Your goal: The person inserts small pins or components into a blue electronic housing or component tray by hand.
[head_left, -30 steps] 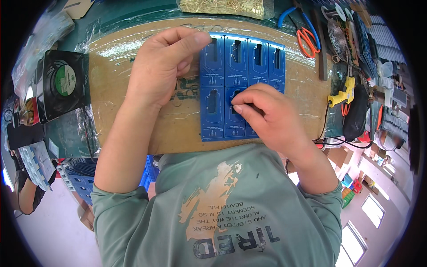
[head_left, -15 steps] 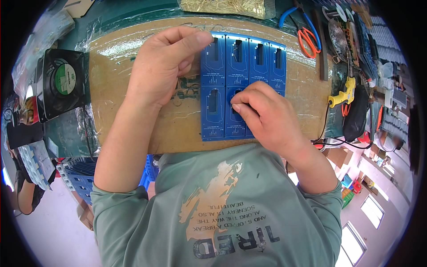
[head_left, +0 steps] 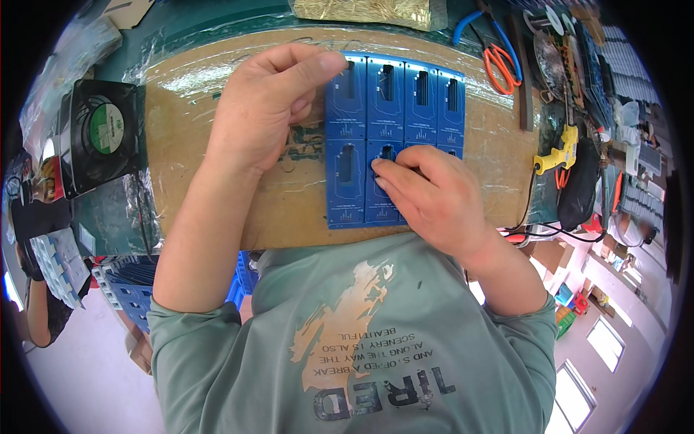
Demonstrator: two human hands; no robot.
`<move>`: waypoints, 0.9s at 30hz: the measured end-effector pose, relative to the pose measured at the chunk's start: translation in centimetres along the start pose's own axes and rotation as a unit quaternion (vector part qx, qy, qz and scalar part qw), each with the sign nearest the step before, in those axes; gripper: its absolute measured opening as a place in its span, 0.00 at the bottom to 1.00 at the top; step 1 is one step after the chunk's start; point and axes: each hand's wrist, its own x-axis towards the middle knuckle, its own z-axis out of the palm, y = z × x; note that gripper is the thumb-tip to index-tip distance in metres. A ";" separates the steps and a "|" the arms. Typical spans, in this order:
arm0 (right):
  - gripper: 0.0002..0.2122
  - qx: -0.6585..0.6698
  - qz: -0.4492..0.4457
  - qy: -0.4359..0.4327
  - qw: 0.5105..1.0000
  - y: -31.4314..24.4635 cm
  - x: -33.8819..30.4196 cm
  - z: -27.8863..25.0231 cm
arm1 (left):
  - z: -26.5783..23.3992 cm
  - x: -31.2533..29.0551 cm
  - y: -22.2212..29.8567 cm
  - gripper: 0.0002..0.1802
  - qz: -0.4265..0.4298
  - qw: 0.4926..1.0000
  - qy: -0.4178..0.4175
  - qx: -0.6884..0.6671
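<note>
A blue circuit board panel [head_left: 347, 210] lies on the cardboard, divided into several rectangular units with slots cut through them. My left hand [head_left: 264, 108] is closed in a pinch, its thumb and finger at the panel's far left corner. Whatever lies between those fingertips is too small or hidden to make out. My right hand [head_left: 437, 199] is pinched over the near row, fingertips at the slot of the second unit from the left. It covers the near right part of the panel, and anything in its pinch is hidden.
Brown cardboard [head_left: 195, 159] covers the green bench top. At the left stands a black fan [head_left: 101, 134]. A bundle of thin golden pieces [head_left: 372, 11] lies at the far edge. To the right are blue-handled pliers [head_left: 497, 36], orange-handled cutters [head_left: 499, 69] and a yellow glue gun [head_left: 560, 155].
My right hand has shifted slightly, its fingertips tilting lower over the same slot. My left hand and the panel stay where they were. At the far left, another person's arm has moved slightly.
</note>
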 end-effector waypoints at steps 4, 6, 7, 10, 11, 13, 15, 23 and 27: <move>0.12 0.000 0.005 0.021 1.000 0.0 -0.6 -0.2 | 0.0 0.0 0.0 0.09 -0.002 1.000 -0.003 0.003; 0.14 0.014 -0.023 -0.029 0.999 0.3 -0.9 -0.6 | 0.1 -0.1 0.1 0.09 -0.004 1.000 -0.003 0.005; 0.14 0.014 -0.023 -0.028 0.999 0.3 -0.9 -0.7 | 0.1 -0.1 0.2 0.10 -0.006 1.000 -0.003 0.007; 0.14 -0.018 -0.038 -0.032 0.999 0.2 -0.6 -0.8 | 0.3 -0.2 0.2 0.10 -0.008 1.000 0.002 0.020; 0.14 0.006 -0.035 -0.004 0.999 0.3 -0.4 -0.7 | 0.2 -0.1 0.2 0.10 -0.007 1.000 -0.001 0.021; 0.14 0.028 -0.031 0.027 0.999 0.3 0.2 -0.6 | 0.1 -0.1 0.2 0.11 -0.028 0.999 -0.023 0.021; 0.13 0.085 0.027 0.089 0.992 -0.1 1.1 -0.4 | 0.6 -0.4 0.3 0.11 -0.031 0.999 -0.022 0.032; 0.10 0.128 0.136 0.136 0.973 0.0 5.1 0.0 | 0.6 -0.7 0.0 0.10 -0.050 0.997 -0.039 0.045; 0.09 0.068 0.020 0.191 0.979 1.1 6.3 0.8 | 0.4 -0.7 -0.2 0.10 -0.048 0.998 -0.048 0.019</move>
